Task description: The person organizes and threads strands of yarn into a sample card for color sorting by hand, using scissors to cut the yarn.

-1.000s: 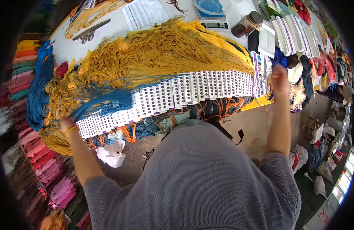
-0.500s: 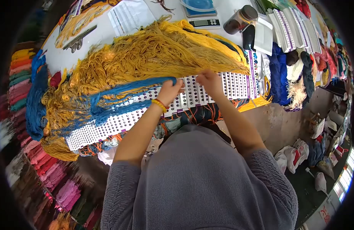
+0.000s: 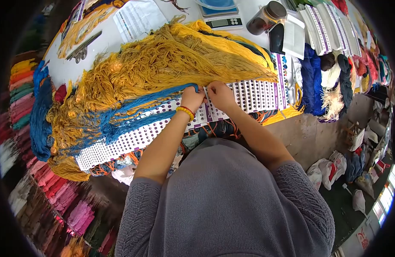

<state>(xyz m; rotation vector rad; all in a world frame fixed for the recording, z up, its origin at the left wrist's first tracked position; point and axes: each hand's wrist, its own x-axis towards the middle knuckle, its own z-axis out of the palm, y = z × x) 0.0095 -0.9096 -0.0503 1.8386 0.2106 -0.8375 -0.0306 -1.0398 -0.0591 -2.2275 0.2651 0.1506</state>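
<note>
My left hand (image 3: 191,98), with a yellow bracelet at the wrist, is closed around the end of a blue thread hank (image 3: 152,99). The hank's loose strands trail away to the left. Close beside it, my right hand (image 3: 222,95) has its fingers pinched together, the fingertips almost meeting those of the left. Whatever lies in that pinch is too small to make out. Under both hands runs a row of white cards (image 3: 259,97) with lines of dark round holes. A large heap of mustard-yellow thread (image 3: 163,60) lies just beyond.
Behind the heap are a digital scale (image 3: 225,22), a dark jar (image 3: 266,18), a printed sheet (image 3: 138,19) and a metal clip (image 3: 82,48). Scissors (image 3: 296,94) lie at the right, near dark-blue hanks (image 3: 309,81) and stacked cards (image 3: 328,30). Colored hanks (image 3: 79,217) fill the left side.
My right hand has come left and slightly down, so its fingertips now meet near the left hand's. The left hand has shifted slightly right, still holding the blue thread.
</note>
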